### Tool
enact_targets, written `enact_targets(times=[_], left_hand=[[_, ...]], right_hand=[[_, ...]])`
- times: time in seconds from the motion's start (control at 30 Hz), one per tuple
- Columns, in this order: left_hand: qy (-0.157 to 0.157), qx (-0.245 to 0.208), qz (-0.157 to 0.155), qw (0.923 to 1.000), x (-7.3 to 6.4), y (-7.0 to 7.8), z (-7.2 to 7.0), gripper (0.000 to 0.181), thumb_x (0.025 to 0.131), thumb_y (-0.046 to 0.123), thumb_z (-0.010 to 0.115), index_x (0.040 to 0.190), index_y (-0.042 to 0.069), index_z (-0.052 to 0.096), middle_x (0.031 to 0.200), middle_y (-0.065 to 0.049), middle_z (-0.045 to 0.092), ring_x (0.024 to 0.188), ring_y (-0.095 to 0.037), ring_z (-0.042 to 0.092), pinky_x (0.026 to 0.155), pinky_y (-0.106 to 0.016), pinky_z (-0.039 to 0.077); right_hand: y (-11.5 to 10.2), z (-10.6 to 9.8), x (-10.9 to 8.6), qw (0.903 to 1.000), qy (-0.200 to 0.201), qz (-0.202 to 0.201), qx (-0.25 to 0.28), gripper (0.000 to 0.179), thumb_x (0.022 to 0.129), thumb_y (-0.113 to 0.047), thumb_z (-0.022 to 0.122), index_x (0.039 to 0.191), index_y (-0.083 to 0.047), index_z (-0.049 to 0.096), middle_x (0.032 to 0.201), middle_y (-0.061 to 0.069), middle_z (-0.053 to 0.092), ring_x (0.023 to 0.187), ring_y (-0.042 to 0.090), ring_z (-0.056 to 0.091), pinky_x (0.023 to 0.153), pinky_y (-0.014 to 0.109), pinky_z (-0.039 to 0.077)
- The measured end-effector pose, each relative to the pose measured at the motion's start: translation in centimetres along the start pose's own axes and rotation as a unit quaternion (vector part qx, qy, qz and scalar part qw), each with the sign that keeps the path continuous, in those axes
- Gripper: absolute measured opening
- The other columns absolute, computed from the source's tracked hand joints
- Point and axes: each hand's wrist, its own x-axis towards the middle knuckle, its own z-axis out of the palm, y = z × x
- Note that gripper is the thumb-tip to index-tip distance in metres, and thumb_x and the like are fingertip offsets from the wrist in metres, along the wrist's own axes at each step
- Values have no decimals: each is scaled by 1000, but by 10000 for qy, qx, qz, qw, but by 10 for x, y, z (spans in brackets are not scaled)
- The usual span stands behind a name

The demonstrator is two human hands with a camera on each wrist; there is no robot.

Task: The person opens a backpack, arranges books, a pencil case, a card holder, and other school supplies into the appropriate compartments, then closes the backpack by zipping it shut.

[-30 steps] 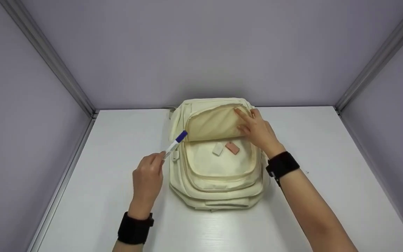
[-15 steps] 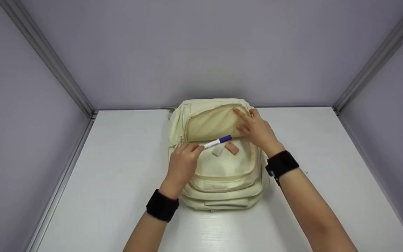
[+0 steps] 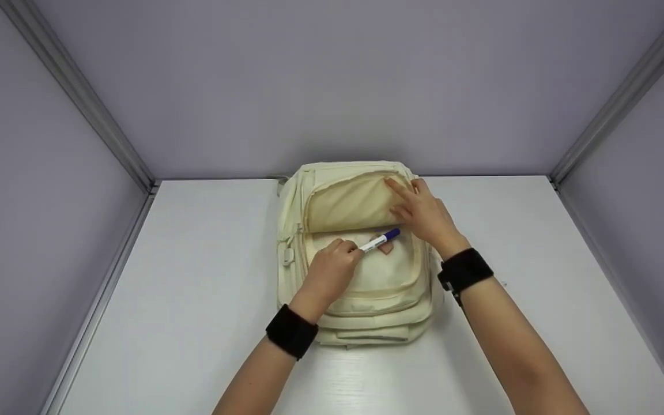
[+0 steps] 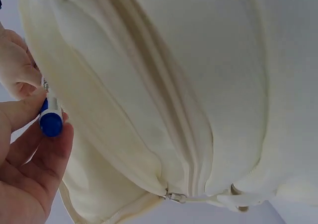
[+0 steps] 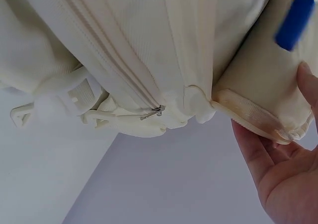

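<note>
A cream backpack point(image 3: 366, 331) lies on the table with its front pocket unzipped and the pocket flap point(image 3: 346, 204) folded back. My left hand point(image 3: 331, 274) pinches a white marker point(image 3: 373, 243) with a blue cap, held over the pocket; its blue end plug point(image 4: 51, 124) shows between thumb and fingers in the left wrist view. Under the marker a pink eraser point(image 3: 387, 248) is partly covered. At the flap's right side my right hand point(image 3: 427, 216) holds the edge, thumb on the lining and fingers behind, as the right wrist view shows point(image 5: 288, 169).
The white table point(image 3: 205, 259) spreads around the backpack, with grey-lilac walls point(image 3: 332, 86) behind and at both sides. A zipper pull point(image 5: 153, 112) hangs at the bag's side, near strap buckles point(image 5: 22, 114). Black bands point(image 3: 292, 331) circle both wrists.
My left hand has carried the marker rightward from beside the backpack to over the open pocket. The white eraser seen earlier is now hidden. My right hand stays on the flap.
</note>
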Motion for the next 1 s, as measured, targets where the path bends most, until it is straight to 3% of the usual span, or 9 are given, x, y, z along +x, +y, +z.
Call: enact_targets(times=[0.2,0.37,0.53,0.77,1.0], left_hand=[[-45,-13,50,10000,-4,8,8,4,90,5,70,88,5,74,83,-8,63,71,-20,61,57,-25,52],[241,294,-261,9989,-9,10,12,2,87,4,72,86,5,74,82,-8,62,68,-20,59,55,-26,52],[538,655,-402,9956,-12,10,8,4,84,0,74,81,4,74,78,-8,61,65,-19,59,52,-25,52],[586,910,-573,9925,-7,0,0,7,82,-4,71,82,2,74,83,-10,63,73,-23,60,58,-30,53],[611,1143,-493,9903,2,-7,10,9,85,-3,69,80,3,74,80,-10,60,71,-23,57,55,-30,52]], right_hand=[[0,0,-2,9999,23,65,80,58,97,-30,64,150,-31,41,134,26,40,72,37,60,66,53,51],[0,1,-6,9996,156,32,242,58,96,-29,66,149,-30,43,131,24,42,71,35,59,65,52,51],[-1,2,-7,9993,240,-65,293,58,96,-29,66,149,-30,44,130,23,43,70,34,59,65,51,51],[-1,-1,-7,9991,317,-29,287,58,95,-28,67,148,-30,45,128,23,43,78,35,60,67,51,51],[-1,-2,-6,9987,395,-50,314,59,94,-27,68,148,-31,46,130,25,42,85,39,61,71,53,51]])
